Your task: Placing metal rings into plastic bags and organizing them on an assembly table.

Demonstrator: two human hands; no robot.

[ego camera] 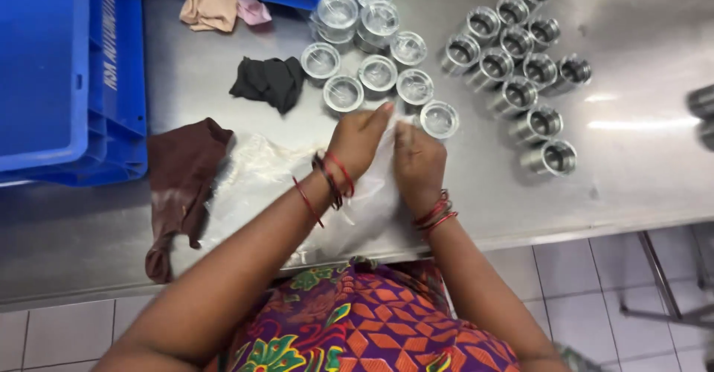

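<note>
Both my hands meet over a clear plastic bag point(256, 182) lying on the steel table point(639, 171). My left hand point(360, 138) pinches the bag's upper edge, fingers closed on the film. My right hand point(419, 162) grips the same plastic just beside it. Red and dark bangles sit on both wrists. Just beyond my fingertips stand several metal rings wrapped in clear plastic point(378, 73), the nearest one point(439, 119) almost touching my right hand.
Several bare shiny metal rings point(520, 67) lie in rows at the right. Blue plastic crates point(71, 75) fill the left side. A brown cloth point(181, 186), a black cloth point(269, 82) and a beige cloth point(212, 8) lie on the table. Tiled floor shows below the table edge.
</note>
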